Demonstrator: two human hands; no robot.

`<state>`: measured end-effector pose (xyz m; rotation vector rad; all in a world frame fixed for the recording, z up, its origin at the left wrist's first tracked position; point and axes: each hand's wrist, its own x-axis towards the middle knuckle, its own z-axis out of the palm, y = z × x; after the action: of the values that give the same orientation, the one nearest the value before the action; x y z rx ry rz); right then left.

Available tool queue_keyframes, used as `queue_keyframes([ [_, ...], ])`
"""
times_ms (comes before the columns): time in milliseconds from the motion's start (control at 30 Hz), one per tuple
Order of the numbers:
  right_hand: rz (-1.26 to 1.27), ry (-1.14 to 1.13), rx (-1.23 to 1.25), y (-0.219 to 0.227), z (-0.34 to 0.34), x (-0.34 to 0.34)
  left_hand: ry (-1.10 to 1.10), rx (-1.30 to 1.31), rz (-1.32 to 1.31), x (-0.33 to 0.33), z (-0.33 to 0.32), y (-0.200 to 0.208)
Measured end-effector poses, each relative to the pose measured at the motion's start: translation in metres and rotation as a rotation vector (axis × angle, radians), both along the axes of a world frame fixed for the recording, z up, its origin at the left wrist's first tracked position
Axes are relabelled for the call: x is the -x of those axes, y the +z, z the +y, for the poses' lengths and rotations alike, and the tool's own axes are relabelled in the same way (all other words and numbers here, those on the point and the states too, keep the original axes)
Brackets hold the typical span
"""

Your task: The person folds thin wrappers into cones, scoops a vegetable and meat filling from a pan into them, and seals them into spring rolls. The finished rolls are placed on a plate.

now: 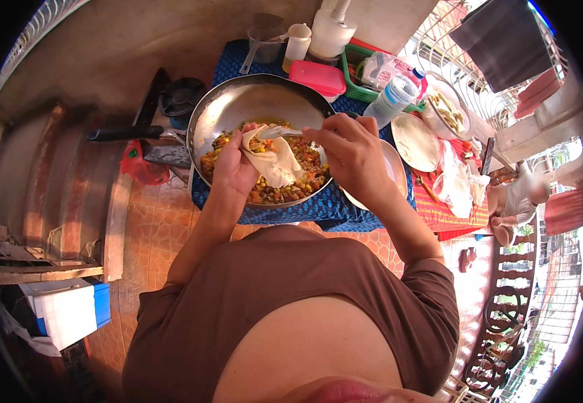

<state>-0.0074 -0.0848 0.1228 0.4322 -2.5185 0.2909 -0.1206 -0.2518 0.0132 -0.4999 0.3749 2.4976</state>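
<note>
My left hand (232, 166) holds a pale, thin dough wrapper (276, 168), cupped like a cone, with some chopped filling in its top opening. In my right hand (350, 149) is a silver metal fork (281, 132), its end at the wrapper's mouth and touching the filling. Both hands are over a large steel pan (227, 107) with a black handle. A cooked mix of diced vegetables and minced bits (274, 193) covers the pan's bottom, partly hidden by the wrapper and my hands. A plate (393, 164) lies to the right, partly behind my right forearm.
Round wrappers (415, 141) lie stacked right of the plate, near a bowl of pale food pieces (447, 111). Behind the pan stand a pink-lidded container (318, 77), a water bottle (395, 94), a green basket (358, 87) and a measuring cup (264, 46). A burner (182, 97) is at left.
</note>
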Motion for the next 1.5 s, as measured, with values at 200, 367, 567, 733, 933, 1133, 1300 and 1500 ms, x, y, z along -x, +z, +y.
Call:
queue_keyframes([
  [200,-0.013,0.036,0.016,0.001,0.002,-0.003,-0.044,-0.03,0.062,0.006,-0.005,-0.011],
  [367,-0.003,0.052,0.036,-0.012,-0.001,0.006,-0.053,0.029,0.153,-0.005,0.0,0.006],
  [567,0.018,0.051,0.061,-0.014,0.0,0.009,-0.077,0.088,0.202,-0.008,0.001,0.009],
  [733,-0.032,0.016,0.099,-0.008,0.01,0.003,-0.053,0.119,0.2,-0.006,0.002,0.007],
  [933,-0.026,-0.021,0.066,-0.006,0.017,0.0,-0.016,0.129,0.193,-0.005,0.004,0.005],
  [1133,-0.017,-0.003,0.047,-0.017,0.013,0.003,-0.068,0.133,0.214,-0.005,0.005,0.001],
  [1300,-0.047,-0.037,0.082,0.003,0.021,-0.003,-0.065,0.122,0.199,-0.007,0.004,0.006],
  [1500,-0.14,-0.04,0.046,0.016,0.021,-0.012,-0.048,0.147,0.203,-0.007,0.003,0.01],
])
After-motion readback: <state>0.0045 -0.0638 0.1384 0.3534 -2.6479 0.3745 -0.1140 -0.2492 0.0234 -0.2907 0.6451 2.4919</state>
